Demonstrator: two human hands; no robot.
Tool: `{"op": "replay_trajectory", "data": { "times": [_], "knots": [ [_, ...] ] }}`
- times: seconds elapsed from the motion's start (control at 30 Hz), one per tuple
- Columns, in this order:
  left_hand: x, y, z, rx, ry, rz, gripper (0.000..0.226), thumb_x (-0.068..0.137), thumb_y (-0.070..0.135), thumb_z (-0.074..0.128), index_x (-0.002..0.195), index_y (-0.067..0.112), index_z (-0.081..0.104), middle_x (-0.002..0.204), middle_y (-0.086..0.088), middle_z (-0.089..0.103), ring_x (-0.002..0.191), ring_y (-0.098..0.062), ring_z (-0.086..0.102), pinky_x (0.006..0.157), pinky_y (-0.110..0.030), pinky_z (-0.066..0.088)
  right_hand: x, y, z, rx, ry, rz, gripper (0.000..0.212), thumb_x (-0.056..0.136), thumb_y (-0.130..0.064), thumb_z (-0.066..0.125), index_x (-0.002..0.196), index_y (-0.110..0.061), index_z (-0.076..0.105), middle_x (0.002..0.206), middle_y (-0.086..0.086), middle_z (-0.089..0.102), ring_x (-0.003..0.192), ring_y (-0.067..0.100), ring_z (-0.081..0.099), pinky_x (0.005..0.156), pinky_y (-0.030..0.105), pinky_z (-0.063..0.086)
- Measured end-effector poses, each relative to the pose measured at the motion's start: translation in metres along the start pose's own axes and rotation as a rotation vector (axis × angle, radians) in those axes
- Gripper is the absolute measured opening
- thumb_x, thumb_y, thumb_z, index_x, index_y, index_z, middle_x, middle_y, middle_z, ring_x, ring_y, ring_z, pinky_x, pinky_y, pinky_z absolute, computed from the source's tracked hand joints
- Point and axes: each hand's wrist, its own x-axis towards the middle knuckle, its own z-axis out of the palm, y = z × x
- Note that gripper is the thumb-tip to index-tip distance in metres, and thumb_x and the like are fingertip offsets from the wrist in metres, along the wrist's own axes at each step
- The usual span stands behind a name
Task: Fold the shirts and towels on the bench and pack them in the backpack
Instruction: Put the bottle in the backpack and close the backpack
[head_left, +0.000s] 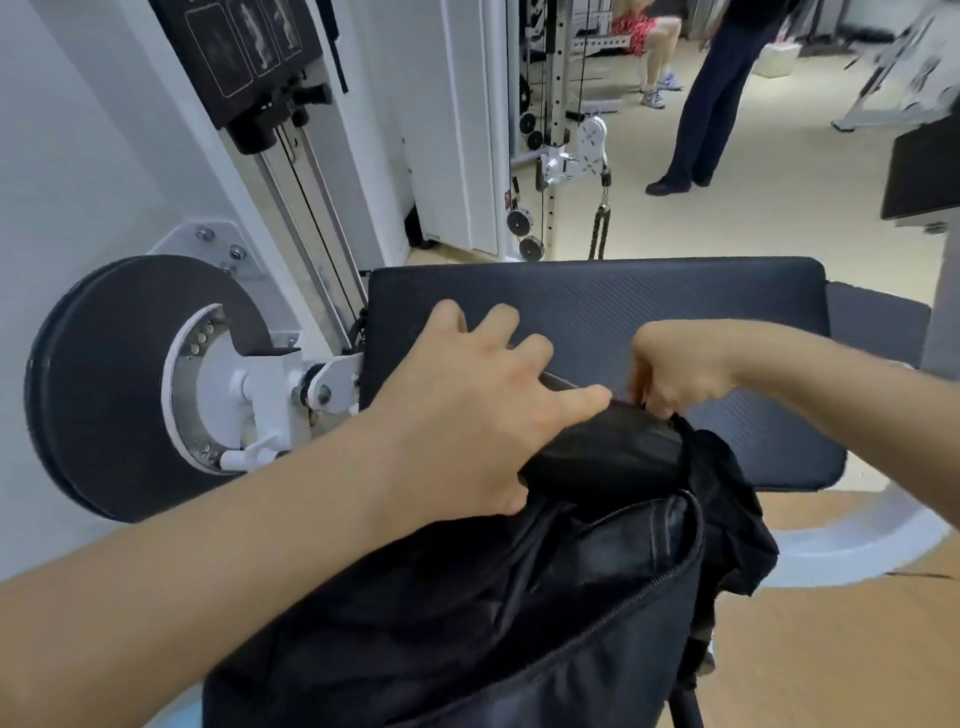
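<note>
Bench pad (675, 301) is showing no loose shirts or towels on its visible part, so folding is looking finished. Backpack (519, 623) is lying at the pad's near edge, top bulging, a zip near the top seemingly open. Black fabric (732, 525) is spilling over its right side; garment or flap, cannot tell. Your left hand (483, 410) is pressing the bulge down, fingers spread and nearly straight. Your right hand (675, 371) is pinching something dark at the bag's top, fingers curled tight. Likely remaining: tucking that fabric in, zipping.
</note>
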Motion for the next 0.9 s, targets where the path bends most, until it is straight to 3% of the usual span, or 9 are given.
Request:
{"op": "replay_trajectory", "data": {
  "times": [0.03, 0.1, 0.2, 0.37, 0.47, 0.57, 0.7, 0.8, 0.9],
  "knots": [
    [0.003, 0.001, 0.001, 0.014, 0.025, 0.016, 0.089, 0.050, 0.058, 0.076, 0.133, 0.039, 0.050, 0.089, -0.005, 0.059, 0.087, -0.031, 0.051, 0.065, -0.040, 0.030, 0.001, -0.002, -0.001, -0.093, -0.045, 0.024, 0.015, 0.082, -0.001, 0.064, 0.070, -0.008, 0.069, 0.036, -0.010, 0.046, 0.031, 0.005, 0.039, 0.036, 0.015, 0.032],
    [0.008, 0.002, 0.000, 0.042, 0.054, 0.038, 0.087, 0.050, 0.058, 0.076, 0.131, 0.037, 0.053, 0.087, -0.006, 0.059, 0.084, -0.031, 0.051, 0.065, -0.040, 0.029, 0.002, -0.005, -0.001, -0.244, -0.050, 0.024, 0.007, 0.084, -0.005, 0.065, 0.081, -0.001, 0.070, 0.043, -0.006, 0.045, 0.036, 0.007, 0.039, 0.035, 0.016, 0.029],
    [0.015, 0.003, -0.003, 0.062, 0.053, 0.050, 0.085, 0.053, 0.057, 0.072, 0.132, 0.038, 0.050, 0.087, -0.005, 0.058, 0.083, -0.030, 0.050, 0.065, -0.039, 0.026, 0.006, 0.001, 0.008, -0.285, 0.108, -0.030, 0.024, 0.085, -0.012, 0.061, 0.062, -0.011, 0.056, 0.055, 0.001, 0.047, 0.049, 0.016, 0.040, 0.044, 0.025, 0.033],
    [0.024, 0.005, -0.001, 0.082, 0.033, 0.021, 0.080, 0.055, 0.050, 0.074, 0.125, 0.034, 0.040, 0.087, -0.010, 0.055, 0.085, -0.032, 0.048, 0.067, -0.042, 0.029, 0.004, 0.011, 0.015, -0.012, 0.428, -0.191, 0.014, 0.086, -0.013, 0.060, 0.084, -0.019, 0.072, 0.081, -0.006, 0.068, 0.078, 0.016, 0.060, 0.069, 0.029, 0.047],
    [0.034, 0.010, -0.004, 0.089, -0.043, -0.024, 0.079, 0.066, 0.054, 0.070, 0.131, 0.041, 0.027, 0.101, -0.007, 0.053, 0.097, -0.032, 0.045, 0.075, -0.044, 0.031, 0.001, 0.022, 0.021, 0.262, 0.543, -0.205, 0.017, 0.084, -0.011, 0.065, 0.077, -0.024, 0.072, 0.075, -0.011, 0.068, 0.074, 0.008, 0.061, 0.071, 0.024, 0.044],
    [0.042, -0.005, -0.003, -0.092, -0.160, -0.074, 0.082, 0.065, 0.064, 0.064, 0.133, 0.052, 0.020, 0.112, 0.005, 0.051, 0.104, -0.026, 0.046, 0.081, -0.040, 0.040, -0.003, 0.033, 0.040, 0.623, 0.584, -0.203, 0.017, 0.086, -0.011, 0.068, 0.079, -0.026, 0.072, 0.076, -0.012, 0.070, 0.074, 0.000, 0.063, 0.073, 0.018, 0.045],
    [0.052, -0.024, -0.002, -0.220, -0.319, -0.094, 0.087, 0.061, 0.070, 0.064, 0.134, 0.061, 0.019, 0.123, 0.011, 0.041, 0.104, -0.019, 0.049, 0.080, -0.038, 0.050, -0.018, 0.042, 0.046, 0.704, 0.458, -0.294, 0.012, 0.090, -0.031, 0.067, 0.100, -0.028, 0.073, 0.088, -0.013, 0.072, 0.087, 0.001, 0.066, 0.085, 0.023, 0.050],
    [0.062, -0.020, -0.006, -0.127, -0.276, -0.021, 0.087, 0.061, 0.070, 0.063, 0.136, 0.058, 0.021, 0.121, 0.011, 0.044, 0.103, -0.017, 0.052, 0.071, -0.031, 0.045, -0.027, 0.041, 0.034, 0.538, 0.266, -0.364, 0.059, 0.071, -0.064, 0.062, 0.125, -0.041, 0.057, 0.105, -0.013, 0.059, 0.091, -0.001, 0.058, 0.080, 0.021, 0.046],
    [0.069, -0.019, -0.011, -0.119, -0.179, -0.003, 0.085, 0.061, 0.063, 0.067, 0.135, 0.051, 0.028, 0.118, 0.013, 0.052, 0.107, -0.017, 0.054, 0.079, -0.034, 0.043, -0.022, 0.037, 0.025, 0.321, 0.283, -0.428, 0.080, 0.064, -0.071, 0.064, 0.137, -0.049, 0.041, 0.114, -0.018, 0.051, 0.081, -0.011, 0.052, 0.073, 0.017, 0.039]
  ]
}}
